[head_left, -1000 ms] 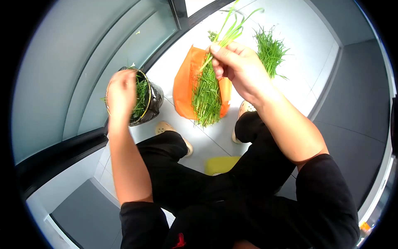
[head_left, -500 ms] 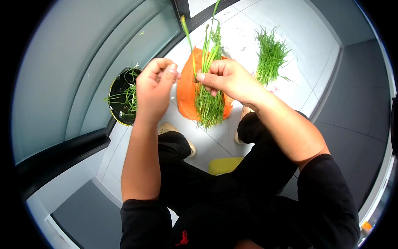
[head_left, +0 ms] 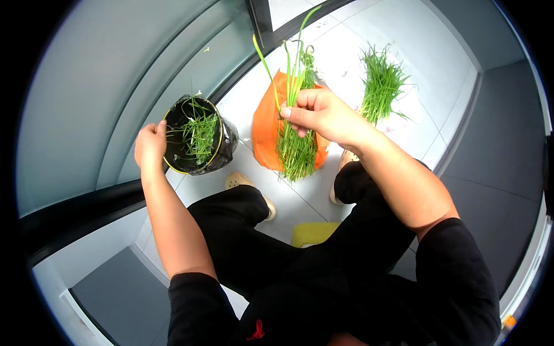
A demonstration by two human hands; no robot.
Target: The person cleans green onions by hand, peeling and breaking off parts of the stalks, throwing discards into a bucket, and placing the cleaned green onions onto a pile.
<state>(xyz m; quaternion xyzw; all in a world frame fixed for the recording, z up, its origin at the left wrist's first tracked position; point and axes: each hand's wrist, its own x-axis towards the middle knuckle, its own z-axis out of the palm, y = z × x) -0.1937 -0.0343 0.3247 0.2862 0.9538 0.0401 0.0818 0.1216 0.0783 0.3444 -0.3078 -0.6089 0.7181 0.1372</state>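
Green stalks (head_left: 295,86), long axis pointing forward, pinched in right hand (head_left: 314,113), left hand (head_left: 150,145) curled, grip unclear

We have one view: head-worn, wide-angle, facing forward and steeply down over the wearer's lap (head_left: 294,271) onto the nearby tiled floor (head_left: 306,203).

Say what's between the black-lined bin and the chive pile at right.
Head view: the orange bag, with a chive bundle lying on it, sits between the bin and the chive pile.
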